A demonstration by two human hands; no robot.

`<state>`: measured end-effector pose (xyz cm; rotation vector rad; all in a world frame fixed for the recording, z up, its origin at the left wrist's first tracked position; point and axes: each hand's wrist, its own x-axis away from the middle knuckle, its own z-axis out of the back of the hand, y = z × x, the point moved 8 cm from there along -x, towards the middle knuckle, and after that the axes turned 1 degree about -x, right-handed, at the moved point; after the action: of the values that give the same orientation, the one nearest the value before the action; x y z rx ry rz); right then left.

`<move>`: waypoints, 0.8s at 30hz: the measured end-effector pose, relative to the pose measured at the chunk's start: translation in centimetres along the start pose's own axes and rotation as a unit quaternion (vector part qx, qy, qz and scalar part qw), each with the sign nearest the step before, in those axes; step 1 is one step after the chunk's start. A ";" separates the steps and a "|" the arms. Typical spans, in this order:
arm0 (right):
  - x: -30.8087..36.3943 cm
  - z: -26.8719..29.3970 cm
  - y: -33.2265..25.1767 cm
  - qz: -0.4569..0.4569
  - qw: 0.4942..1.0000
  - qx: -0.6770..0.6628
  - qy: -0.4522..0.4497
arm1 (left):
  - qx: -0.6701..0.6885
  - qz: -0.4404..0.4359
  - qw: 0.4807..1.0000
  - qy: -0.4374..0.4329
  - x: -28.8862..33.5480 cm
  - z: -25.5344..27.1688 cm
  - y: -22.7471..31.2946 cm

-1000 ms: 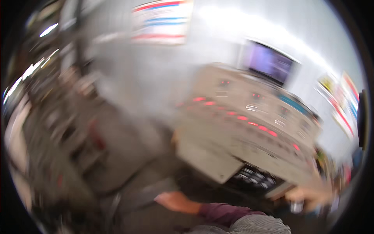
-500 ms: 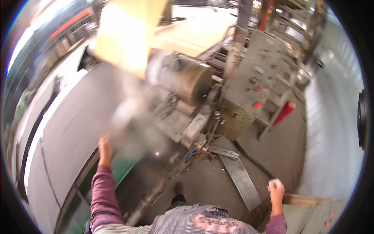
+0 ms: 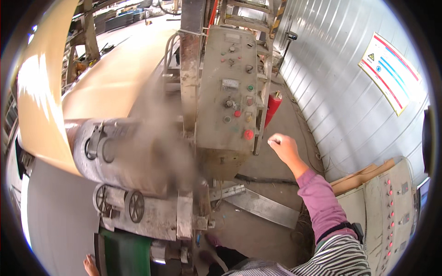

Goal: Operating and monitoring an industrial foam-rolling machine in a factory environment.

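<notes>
Wall [image 3: 331, 106] of ribbed pale metal fills the right side of the scene, running from near to far. Floor [image 3: 276, 244], dusty and brown-grey, spreads between it and the machinery. A broad tan sheet [image 3: 41, 92] hangs curved at the left, and more tan material lies flat behind it. Below, at the near left, is a wide grey surface [image 3: 60, 216].

The control panel [image 3: 214, 133] stands upright near the middle, set with knobs and buttons; it is the thing nearest the right hand, just to that hand's left. At the near right sits a pale cabinet [image 3: 375, 221] with a row of red lights. Left of the panel lies a big metal roller [image 3: 87, 152] (its right end is lost in a blur). A flat metal plate [image 3: 271, 211] rests on the floor to the right of the roller, and a green strip [image 3: 124, 253] shows at the near edge.

Smaller still are a striped sign [image 3: 391, 73] on the wall, a red cylinder [image 3: 273, 108] just right of the panel, and two spoked wheels [image 3: 136, 207] below the roller.

The right hand [image 3: 284, 148] is raised apart from the panel, its grip curled together. The left hand [image 3: 90, 266] is beside the green strip, mostly cut off; I cannot tell the state of its grip. A red button [image 3: 248, 134] sits low on the panel.
</notes>
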<state>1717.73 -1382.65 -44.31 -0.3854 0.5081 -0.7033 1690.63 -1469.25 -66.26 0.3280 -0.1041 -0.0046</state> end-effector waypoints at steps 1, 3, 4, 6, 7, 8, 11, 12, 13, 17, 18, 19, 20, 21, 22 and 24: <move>-2.0 -0.5 0.2 0.015 1.000 0.015 0.022 | 0.056 0.075 0.995 -0.029 1.5 1.9 3.8; -6.4 -1.7 -0.2 0.050 0.996 0.032 0.069 | 0.054 0.065 0.996 0.003 1.0 2.8 4.5; -8.5 -2.1 -0.7 0.067 0.992 0.041 0.095 | 0.051 0.056 0.997 0.029 1.0 3.0 4.4; -12.4 -3.5 -1.2 0.084 0.987 0.060 0.124 | 0.019 0.017 0.999 0.030 1.1 2.1 2.9; -13.9 -3.5 -1.2 0.102 0.979 0.084 0.154 | -0.008 -0.024 0.999 0.027 0.6 1.8 4.2; -15.1 -3.7 -0.5 0.098 0.979 0.089 0.156 | -0.006 -0.030 0.999 0.024 0.1 1.6 5.0; -17.5 -6.1 0.2 0.091 0.966 0.196 0.138 | 0.095 0.106 0.989 -0.034 0.6 1.8 6.6; -17.8 -6.5 0.1 0.071 0.961 0.237 0.125 | 0.087 0.095 0.991 -0.019 0.7 2.2 6.8; -18.0 -6.7 0.1 0.050 0.953 0.278 0.111 | 0.080 0.083 0.993 -0.004 0.7 2.6 7.0; -18.6 -6.6 0.6 0.042 0.958 0.270 0.092 | 0.179 0.112 0.977 -0.033 0.5 2.0 6.3; -18.6 -6.5 0.5 0.052 0.951 0.290 0.092 | 0.167 0.113 0.979 -0.028 0.3 1.9 6.3; -18.6 -6.4 0.3 0.062 0.944 0.310 0.092 | 0.154 0.114 0.981 -0.024 0.2 1.8 6.4; -18.7 -6.1 0.1 0.062 0.944 0.312 0.091 | 0.155 0.114 0.981 -0.026 0.1 1.8 6.6; -19.0 -6.2 0.3 0.041 0.947 0.310 0.069 | 0.164 0.114 0.979 -0.050 0.3 1.9 7.5; -19.3 -6.4 0.6 0.020 0.950 0.308 0.047 | 0.173 0.115 0.975 -0.074 0.5 1.8 8.3; -19.8 -7.1 -0.3 0.054 0.942 0.326 0.057 | 0.155 0.148 0.975 -0.054 1.5 2.7 7.8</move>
<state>1700.70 -1370.27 -43.79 0.3056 0.3738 -0.7478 1691.71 -1462.71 -61.08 0.6211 -0.2622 0.2918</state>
